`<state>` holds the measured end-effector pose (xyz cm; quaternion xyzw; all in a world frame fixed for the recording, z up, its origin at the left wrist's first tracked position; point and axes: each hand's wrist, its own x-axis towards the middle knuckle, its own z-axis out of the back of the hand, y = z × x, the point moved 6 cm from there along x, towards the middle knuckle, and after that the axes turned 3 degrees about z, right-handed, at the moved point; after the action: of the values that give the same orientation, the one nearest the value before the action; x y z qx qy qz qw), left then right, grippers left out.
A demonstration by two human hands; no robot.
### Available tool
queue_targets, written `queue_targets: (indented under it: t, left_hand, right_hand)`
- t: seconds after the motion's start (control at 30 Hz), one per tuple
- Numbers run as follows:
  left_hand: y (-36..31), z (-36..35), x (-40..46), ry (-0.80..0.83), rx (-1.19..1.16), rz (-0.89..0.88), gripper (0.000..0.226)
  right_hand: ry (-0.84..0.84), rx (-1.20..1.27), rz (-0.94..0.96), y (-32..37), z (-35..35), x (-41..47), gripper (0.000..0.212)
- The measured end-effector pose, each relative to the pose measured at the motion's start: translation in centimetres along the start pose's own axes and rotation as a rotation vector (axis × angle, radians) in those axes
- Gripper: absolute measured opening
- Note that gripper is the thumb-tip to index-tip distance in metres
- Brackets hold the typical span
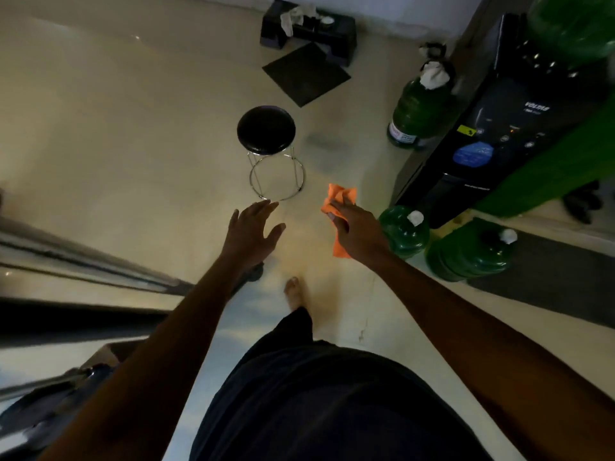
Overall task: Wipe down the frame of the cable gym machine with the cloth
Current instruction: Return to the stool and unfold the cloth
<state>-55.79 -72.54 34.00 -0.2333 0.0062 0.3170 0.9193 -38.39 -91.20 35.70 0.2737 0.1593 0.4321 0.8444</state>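
My right hand has its grip closed on the orange cloth, fingers curled over the crumpled fabric so that one bunch sticks out past my fingertips and another corner hangs below my palm. My left hand holds nothing; its grip is wide open, fingers spread and reaching forward, palm down above the pale tiled floor. Both arms are stretched out ahead of me and the two hands are near each other but apart. The cloth is in the air, touching nothing but my hand. The metal frame of the cable gym machine runs along my left side as blurred shiny bars and dark rails, well apart from the cloth. Ahead of my left hand stands a round black stool on chrome legs with a ring at the base. Beyond it a dark square mat lies on the floor in front of a low black step platform with a pale rag on top. To my right stands a black water dispenser, with green water jugs on the floor around it, two of them just beside my right arm. My bare foot is planted on the floor below my hands.
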Motion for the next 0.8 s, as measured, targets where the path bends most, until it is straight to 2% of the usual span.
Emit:
queue_targets:
  t: [0.3,0.5,0.67,0.8]
  left_hand:
    - [1.6,4.5,19.0,0.068,0.025,-0.098,0.061]
    - [5.8,8.1,31.9,0.03,0.028,-0.059,0.055]
    - [7.7,11.7,41.6,0.071,0.047,0.007,0.073]
    - [8.7,14.2,48.9,0.086,0.045,0.051,0.081]
  right_hand:
    - [0.022,-0.006,-0.113,-0.8,2.2,18.3,0.042]
    - [0.048,-0.014,-0.045,0.2,2.6,33.5,0.039]
    - [0.09,0.008,0.025,0.2,3.1,46.3,0.037]
    - [0.108,0.065,-0.009,-1.0,3.3,54.8,0.037]
